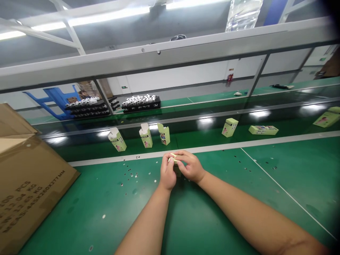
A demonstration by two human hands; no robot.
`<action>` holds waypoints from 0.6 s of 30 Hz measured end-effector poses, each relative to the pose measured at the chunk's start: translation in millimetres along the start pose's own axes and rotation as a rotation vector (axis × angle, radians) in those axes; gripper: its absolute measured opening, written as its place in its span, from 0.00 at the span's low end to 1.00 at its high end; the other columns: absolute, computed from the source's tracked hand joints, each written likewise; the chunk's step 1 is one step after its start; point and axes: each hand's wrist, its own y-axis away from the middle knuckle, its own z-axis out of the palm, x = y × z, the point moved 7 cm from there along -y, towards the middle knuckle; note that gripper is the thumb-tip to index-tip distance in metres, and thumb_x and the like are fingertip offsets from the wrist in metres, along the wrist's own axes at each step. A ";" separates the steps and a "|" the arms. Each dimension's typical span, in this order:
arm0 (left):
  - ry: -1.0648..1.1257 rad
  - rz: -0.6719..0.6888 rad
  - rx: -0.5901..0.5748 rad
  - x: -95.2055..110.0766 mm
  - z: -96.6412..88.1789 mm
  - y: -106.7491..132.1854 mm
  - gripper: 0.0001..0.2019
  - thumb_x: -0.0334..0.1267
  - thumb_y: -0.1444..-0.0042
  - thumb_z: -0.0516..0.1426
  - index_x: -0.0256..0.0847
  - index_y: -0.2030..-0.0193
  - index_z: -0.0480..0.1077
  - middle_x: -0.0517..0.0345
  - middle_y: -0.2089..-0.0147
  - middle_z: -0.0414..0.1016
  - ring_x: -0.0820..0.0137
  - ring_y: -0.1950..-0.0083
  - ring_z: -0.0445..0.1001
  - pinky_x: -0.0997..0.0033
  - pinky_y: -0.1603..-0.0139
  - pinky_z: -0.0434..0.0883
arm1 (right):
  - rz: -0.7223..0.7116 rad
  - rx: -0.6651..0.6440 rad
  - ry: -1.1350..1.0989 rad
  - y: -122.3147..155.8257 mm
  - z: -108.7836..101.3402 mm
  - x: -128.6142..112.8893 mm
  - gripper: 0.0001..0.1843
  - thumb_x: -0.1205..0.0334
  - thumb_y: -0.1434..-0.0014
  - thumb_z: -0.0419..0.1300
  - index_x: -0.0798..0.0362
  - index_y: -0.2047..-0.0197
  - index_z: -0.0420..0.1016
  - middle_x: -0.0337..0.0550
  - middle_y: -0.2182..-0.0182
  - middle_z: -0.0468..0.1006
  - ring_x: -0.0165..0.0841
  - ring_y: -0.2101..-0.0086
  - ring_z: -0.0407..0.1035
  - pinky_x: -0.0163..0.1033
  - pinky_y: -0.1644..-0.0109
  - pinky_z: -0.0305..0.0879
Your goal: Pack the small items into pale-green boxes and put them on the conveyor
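Note:
Both my hands close around a small light-green carton (177, 171) on the green table, near the white strip. My left hand (168, 173) grips its left side, thumb at the top edge. From the right, my right hand (190, 165) wraps the carton with fingers over its top. The fingers cover most of it, so only bits of the top and front show. Just beyond stand three similar cartons with raised flaps: a left one (117, 140), a middle one (146, 136) and a right one (164, 134).
A large brown cardboard box (34, 184) occupies the left side. Farther right on the dark belt (191, 136) are an upright carton (230, 127), a lying carton (263, 130) and another carton (328, 117). Small dots litter the table (106, 233). Behind stands a black tray (142, 106) of black-and-white pieces.

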 end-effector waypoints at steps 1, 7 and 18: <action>0.023 -0.013 -0.002 -1.3 0.5 0.1 0.10 0.44 0.35 0.48 0.42 0.59 0.65 0.55 0.55 0.70 0.69 0.54 0.70 0.68 0.50 0.67 | -0.009 -0.011 0.018 1.5 0.9 -0.7 0.15 0.67 0.40 0.55 0.47 0.51 0.74 0.45 0.52 0.75 0.36 0.52 0.70 0.45 0.47 0.70; 0.138 -0.141 0.027 -5.6 -0.8 -1.9 0.05 0.39 0.37 0.47 0.42 0.60 0.61 0.59 0.59 0.71 0.71 0.60 0.71 0.71 0.56 0.69 | 0.057 -0.221 0.171 21.5 23.1 -1.3 0.33 0.66 0.43 0.57 0.47 0.35 0.57 0.52 0.36 0.58 0.45 0.40 0.60 0.53 0.40 0.65; -0.142 -0.262 0.088 -34.9 -2.3 7.2 0.26 0.45 0.37 0.52 0.42 0.35 0.54 0.44 0.37 0.62 0.61 0.36 0.61 0.57 0.36 0.59 | 0.292 -0.012 0.335 -8.3 -47.7 98.3 0.29 0.66 0.44 0.56 0.51 0.38 0.59 0.54 0.37 0.56 0.43 0.38 0.56 0.50 0.36 0.59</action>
